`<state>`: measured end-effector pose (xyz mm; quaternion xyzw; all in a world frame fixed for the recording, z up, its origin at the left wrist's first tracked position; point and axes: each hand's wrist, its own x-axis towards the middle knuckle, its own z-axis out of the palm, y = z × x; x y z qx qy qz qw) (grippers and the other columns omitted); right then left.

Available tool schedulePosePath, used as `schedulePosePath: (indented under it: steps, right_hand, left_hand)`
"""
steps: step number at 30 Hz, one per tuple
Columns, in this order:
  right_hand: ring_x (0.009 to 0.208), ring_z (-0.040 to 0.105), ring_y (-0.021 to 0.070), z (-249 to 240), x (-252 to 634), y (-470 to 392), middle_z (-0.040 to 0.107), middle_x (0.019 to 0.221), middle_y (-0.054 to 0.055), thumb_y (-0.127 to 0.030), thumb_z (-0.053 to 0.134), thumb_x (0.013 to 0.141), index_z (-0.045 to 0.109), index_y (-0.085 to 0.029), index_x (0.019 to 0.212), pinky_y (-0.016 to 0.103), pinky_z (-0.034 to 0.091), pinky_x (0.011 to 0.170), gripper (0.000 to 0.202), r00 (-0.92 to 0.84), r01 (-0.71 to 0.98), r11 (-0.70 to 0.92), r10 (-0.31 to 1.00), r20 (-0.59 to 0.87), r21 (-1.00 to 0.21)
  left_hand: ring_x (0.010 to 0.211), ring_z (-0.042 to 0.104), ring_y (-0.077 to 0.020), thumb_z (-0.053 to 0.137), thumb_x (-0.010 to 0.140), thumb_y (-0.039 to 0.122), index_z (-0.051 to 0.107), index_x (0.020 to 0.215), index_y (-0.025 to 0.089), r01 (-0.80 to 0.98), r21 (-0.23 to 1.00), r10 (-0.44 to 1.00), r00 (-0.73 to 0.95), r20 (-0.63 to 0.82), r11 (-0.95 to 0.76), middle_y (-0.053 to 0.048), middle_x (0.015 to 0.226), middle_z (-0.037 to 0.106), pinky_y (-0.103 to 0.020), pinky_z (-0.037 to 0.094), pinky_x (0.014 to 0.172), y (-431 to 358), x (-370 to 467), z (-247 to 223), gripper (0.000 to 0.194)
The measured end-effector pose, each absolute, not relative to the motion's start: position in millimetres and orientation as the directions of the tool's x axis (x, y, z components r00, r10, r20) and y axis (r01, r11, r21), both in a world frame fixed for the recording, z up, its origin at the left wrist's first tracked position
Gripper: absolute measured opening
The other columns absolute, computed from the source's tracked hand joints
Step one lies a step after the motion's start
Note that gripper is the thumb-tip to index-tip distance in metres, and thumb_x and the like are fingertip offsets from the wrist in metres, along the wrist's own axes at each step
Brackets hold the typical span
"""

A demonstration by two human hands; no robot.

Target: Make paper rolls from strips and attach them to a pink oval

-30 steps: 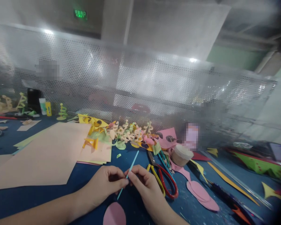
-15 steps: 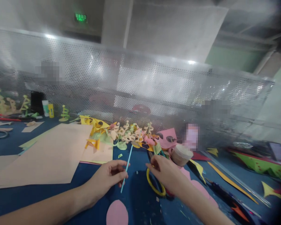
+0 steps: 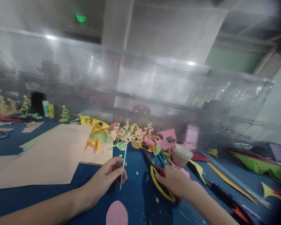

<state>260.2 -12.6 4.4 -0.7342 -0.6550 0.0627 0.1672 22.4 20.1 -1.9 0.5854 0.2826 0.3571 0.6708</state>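
Observation:
My left hand [image 3: 111, 175] pinches a thin light blue strip [image 3: 124, 161], held nearly upright over the blue table. Around the handles of a pair of scissors [image 3: 160, 187] closes my right hand [image 3: 175, 179]. The yellow loop of the scissors shows, some red shows beside it, and the dark blades point away to the upper left. Part of the handles is hidden behind my fingers. A pink paper oval [image 3: 117, 214] lies on the table near me, between my hands.
Large pale paper sheets [image 3: 44, 156] cover the left. Curled paper pieces [image 3: 128, 132] are heaped at the back, before a perforated metal screen [image 3: 154, 93]. A round white-topped container [image 3: 182, 155] stands right of the scissors. A dark pen-like tool [image 3: 227, 197] lies farther right.
My right hand has moved right and closed on the scissors, which have shifted and turned. My left hand has moved slightly left with the blue strip.

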Motion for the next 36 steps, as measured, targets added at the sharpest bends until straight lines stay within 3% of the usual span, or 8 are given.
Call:
schedulePosePath:
  steps: [5,10,14,20,24,29,32,36]
  right_hand:
    - [0.047,0.056,0.0208,33,267,-21,0.053,0.042,0.005,-0.041,0.051,0.072,0.036,-0.022,0.036,0.028,0.034,0.045,0.043,0.158,0.949,-0.159,0.987,-0.026,-0.271]
    - [0.044,0.057,0.0158,53,278,-32,0.061,0.05,0.004,-0.049,0.054,0.071,0.053,-0.018,0.051,0.025,0.039,0.042,0.036,0.058,0.746,-0.244,0.951,-0.304,-0.62]
    - [0.06,0.064,0.017,63,273,-38,0.068,0.067,0.008,-0.049,0.056,0.072,0.056,-0.017,0.062,0.026,0.048,0.054,0.033,-0.072,0.566,-0.21,0.951,-0.301,-0.797]
    - [0.077,0.065,0.0187,66,246,-42,0.069,0.084,0.009,-0.053,0.052,0.073,0.059,-0.018,0.08,0.03,0.049,0.07,0.036,-0.241,0.463,-0.114,0.938,-0.249,-0.879]
    - [0.083,0.061,0.0205,65,236,-43,0.068,0.091,0.008,-0.051,0.057,0.07,0.061,-0.021,0.087,0.029,0.047,0.069,0.035,-0.275,0.531,0.034,0.952,-0.134,-0.847]
    - [0.062,0.055,0.0169,59,236,-43,0.063,0.07,0.002,-0.051,0.049,0.076,0.065,-0.024,0.081,0.026,0.042,0.057,0.031,-0.216,0.683,0.186,0.975,0.048,-0.706]
    - [0.053,0.05,0.0142,52,231,-41,0.055,0.058,0.0,-0.052,0.042,0.08,0.058,-0.021,0.064,0.025,0.038,0.053,0.038,-0.219,0.749,0.205,0.974,0.056,-0.631]
    - [0.05,0.045,0.0123,45,220,-43,0.053,0.058,0.0,-0.053,0.047,0.078,0.053,-0.019,0.064,0.024,0.032,0.046,0.036,-0.237,0.79,0.222,0.97,0.049,-0.571]
  left_hand:
    - [0.055,0.048,-0.0105,0.052,0.079,0.038,0.047,0.082,0.017,-0.173,0.983,0.817,0.574,0.051,0.061,0.003,0.06,0.054,-0.023,0.033,0.055,23,23,-8,0.021]
    - [0.058,0.052,-0.0118,0.052,0.079,0.035,0.05,0.082,0.016,-0.218,0.97,0.81,0.586,0.04,0.11,0.001,0.064,0.056,-0.024,0.036,0.057,24,22,-8,0.02]
    - [0.059,0.052,-0.0123,0.054,0.078,0.032,0.053,0.079,0.015,-0.244,0.961,0.81,0.586,0.037,0.133,0.0,0.063,0.057,-0.025,0.037,0.061,23,21,-7,0.016]
    - [0.049,0.044,-0.0087,0.049,0.081,0.034,0.052,0.072,0.016,-0.278,0.946,0.848,0.53,0.006,0.167,0.004,0.055,0.048,-0.021,0.03,0.049,27,21,-13,0.02]
    - [0.047,0.04,-0.0068,0.052,0.078,0.038,0.049,0.074,0.018,-0.309,0.942,0.863,0.503,0.044,0.131,0.006,0.059,0.045,-0.02,0.025,0.045,31,19,-8,0.02]
    - [0.045,0.031,-0.0046,0.05,0.08,0.035,0.049,0.076,0.018,-0.311,0.948,0.893,0.443,0.081,0.069,0.006,0.06,0.044,-0.018,0.02,0.044,34,16,4,0.018]
    - [0.042,0.025,-0.0043,0.047,0.082,0.04,0.049,0.077,0.017,-0.29,0.955,0.887,0.457,0.075,0.069,0.007,0.053,0.038,-0.019,0.014,0.042,35,15,6,0.024]
    - [0.04,0.022,-0.0034,0.046,0.082,0.043,0.048,0.078,0.018,-0.261,0.958,0.852,0.523,0.034,0.122,0.008,0.051,0.036,-0.021,0.01,0.042,33,15,8,0.025]
